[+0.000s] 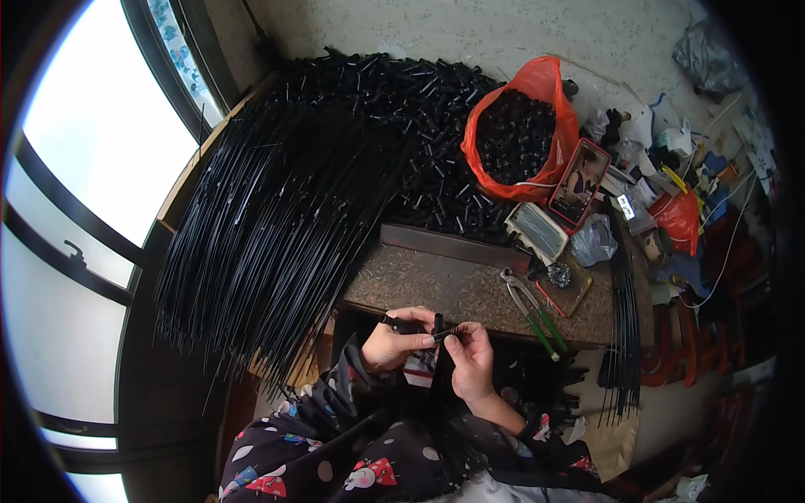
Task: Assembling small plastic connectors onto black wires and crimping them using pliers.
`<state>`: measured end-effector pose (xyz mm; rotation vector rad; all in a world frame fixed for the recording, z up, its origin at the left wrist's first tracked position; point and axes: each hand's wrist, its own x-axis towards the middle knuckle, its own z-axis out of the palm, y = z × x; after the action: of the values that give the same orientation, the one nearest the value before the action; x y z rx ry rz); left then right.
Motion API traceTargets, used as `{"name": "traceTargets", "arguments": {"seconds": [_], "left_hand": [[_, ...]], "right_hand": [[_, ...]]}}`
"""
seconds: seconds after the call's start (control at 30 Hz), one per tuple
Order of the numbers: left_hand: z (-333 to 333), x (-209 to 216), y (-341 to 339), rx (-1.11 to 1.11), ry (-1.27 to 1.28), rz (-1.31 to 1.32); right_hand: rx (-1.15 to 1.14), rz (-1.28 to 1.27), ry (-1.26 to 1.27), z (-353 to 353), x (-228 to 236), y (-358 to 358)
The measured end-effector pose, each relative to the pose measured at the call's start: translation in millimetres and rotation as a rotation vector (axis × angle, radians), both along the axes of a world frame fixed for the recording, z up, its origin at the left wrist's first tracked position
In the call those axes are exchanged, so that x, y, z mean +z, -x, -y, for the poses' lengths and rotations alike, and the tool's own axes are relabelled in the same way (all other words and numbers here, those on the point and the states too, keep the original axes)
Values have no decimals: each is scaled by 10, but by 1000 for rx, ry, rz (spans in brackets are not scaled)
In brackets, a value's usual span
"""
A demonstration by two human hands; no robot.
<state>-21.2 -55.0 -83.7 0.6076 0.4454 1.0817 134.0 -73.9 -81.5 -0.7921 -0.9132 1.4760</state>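
Note:
Close together in front of my lap, just off the table's near edge, my left hand (390,345) and my right hand (474,369) work on small black parts. A short black tube (438,322) stands upright between them. My left fingers are closed around black tubular pieces, one end jutting out to the left. With thumb and forefinger pinched, my right hand grips a thin black piece against the tube. Fingers cover where the parts meet, so I cannot tell whether they are joined. A thick spread of long thin black rods (277,218) lies to the left of my hands.
Short black tubes (402,92) are heaped behind a dark bar (444,245) on the speckled tabletop (402,283). A red plastic bag (549,80) holds small black parts. A phone (580,184), green-handled pincers (537,314) and a metal scourer (558,275) lie right; more rods (620,335) overhang there.

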Motion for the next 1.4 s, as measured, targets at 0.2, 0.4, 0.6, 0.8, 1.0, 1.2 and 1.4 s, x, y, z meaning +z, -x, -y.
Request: {"name": "traceTargets", "arguments": {"seconds": [0.2, 0.4, 0.6, 0.8, 1.0, 1.2, 1.4], "left_hand": [[101, 167, -129, 398, -500, -736], [176, -19, -197, 235, 27, -97], [-32, 315, -47, 502, -907, -1158], [58, 178, 82, -24, -155, -296], [-139, 159, 224, 64, -433, -596], [-294, 122, 240, -319, -604, -211], [-365, 406, 55, 48, -455, -377]], "right_hand": [[-43, 6, 13, 9, -77, 9], [250, -272, 202, -73, -88, -94], [114, -157, 172, -54, -151, -75], [472, -300, 271, -90, -62, -131], [578, -304, 402, -124, -171, -147], [818, -387, 392, -110, -141, -157], [364, -298, 348, 6, -92, -107]]}}
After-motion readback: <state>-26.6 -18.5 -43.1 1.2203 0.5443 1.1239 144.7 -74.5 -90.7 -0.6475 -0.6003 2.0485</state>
